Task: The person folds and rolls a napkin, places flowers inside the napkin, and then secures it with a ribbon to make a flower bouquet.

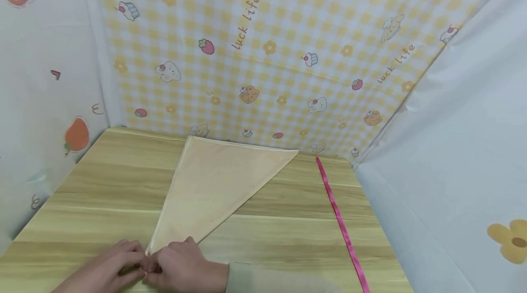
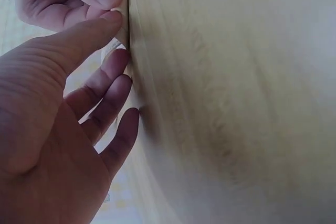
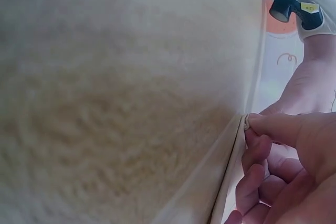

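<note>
A cream cloth [image 1: 218, 178] lies flat on the wooden table as a large triangle, one corner toward me and the long edge slanting up to the right. Both hands meet at that near corner. My left hand [image 1: 111, 263] pinches the corner between thumb and forefinger; its other fingers [image 2: 123, 135] reach down to the tabletop, spread apart. From the right, my right hand [image 1: 181, 265] grips the same corner, thumb on top and fingers curled. A small rolled bit of cloth [image 3: 245, 123] shows by the right thumb. The hands hide most of the corner.
A bright pink ribbon [image 1: 338, 217] runs lengthwise along the right side of the wooden table [image 1: 267, 242]. Behind stands a yellow checked curtain [image 1: 263, 68], with white sheets left and right [image 1: 465, 155]. A black camera mount [image 3: 310, 17] sits on the left wrist.
</note>
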Demonstrator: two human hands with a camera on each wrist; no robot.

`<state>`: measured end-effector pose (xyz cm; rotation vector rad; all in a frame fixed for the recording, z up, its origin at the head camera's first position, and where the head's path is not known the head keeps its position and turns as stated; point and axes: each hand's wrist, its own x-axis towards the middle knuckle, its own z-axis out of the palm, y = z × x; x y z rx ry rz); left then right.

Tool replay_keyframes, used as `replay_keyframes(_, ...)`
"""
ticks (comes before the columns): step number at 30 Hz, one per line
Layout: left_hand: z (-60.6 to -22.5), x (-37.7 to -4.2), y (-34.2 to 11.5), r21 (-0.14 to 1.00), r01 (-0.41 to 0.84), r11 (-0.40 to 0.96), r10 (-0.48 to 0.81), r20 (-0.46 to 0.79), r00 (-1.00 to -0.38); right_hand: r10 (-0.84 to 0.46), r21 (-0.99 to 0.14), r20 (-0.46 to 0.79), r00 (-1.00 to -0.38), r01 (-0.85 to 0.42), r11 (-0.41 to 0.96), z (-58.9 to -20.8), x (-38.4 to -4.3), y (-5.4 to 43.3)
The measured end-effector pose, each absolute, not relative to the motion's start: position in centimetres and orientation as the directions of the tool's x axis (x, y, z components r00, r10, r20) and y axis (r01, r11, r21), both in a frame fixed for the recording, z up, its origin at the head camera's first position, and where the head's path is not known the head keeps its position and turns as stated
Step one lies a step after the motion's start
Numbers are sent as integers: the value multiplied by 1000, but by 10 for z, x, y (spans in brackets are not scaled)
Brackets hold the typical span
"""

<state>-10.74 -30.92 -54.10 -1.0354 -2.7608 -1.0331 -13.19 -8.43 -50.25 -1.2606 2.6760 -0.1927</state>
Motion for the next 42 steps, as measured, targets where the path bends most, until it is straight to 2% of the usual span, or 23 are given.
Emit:
replay_keyframes(10,-540,-108,-307,666,513,542,570,158,-806,-756,-254,-125,-643,-716,650,-501,-135,-80)
replay_keyframes(14,-548,-108,-308,714,526,462,583,203,-787,-755,-303,-172,-633,-695,652,-499,-138,-78)
replay_keyframes(18,-556,-108,-306,630,635,448,573,343,-744,-746,-311,-197,-636,-681,663,-498,-140,-77)
replay_keyframes(21,-557,-108,-302,478,711,516,539,463,-703,-735,-303,-202,-647,-673,675,-498,-141,-75)
replay_keyframes(24,-554,-107,-300,339,724,601,520,521,-676,-725,-313,-207,-657,-657,686,-499,-141,-75)
replay_keyframes(28,-548,-108,-297,266,703,659,549,469,-692,-720,-317,-204,-663,-651,689,-498,-142,-75)
replay_keyframes(33,-542,-110,-297,239,711,662,608,384,-695,-698,-305,-229,-678,-631,713,-500,-141,-77)
replay_keyframes(42,-536,-112,-295,309,650,694,576,303,-759,-702,-236,-187,-687,-663,711,-501,-138,-78)
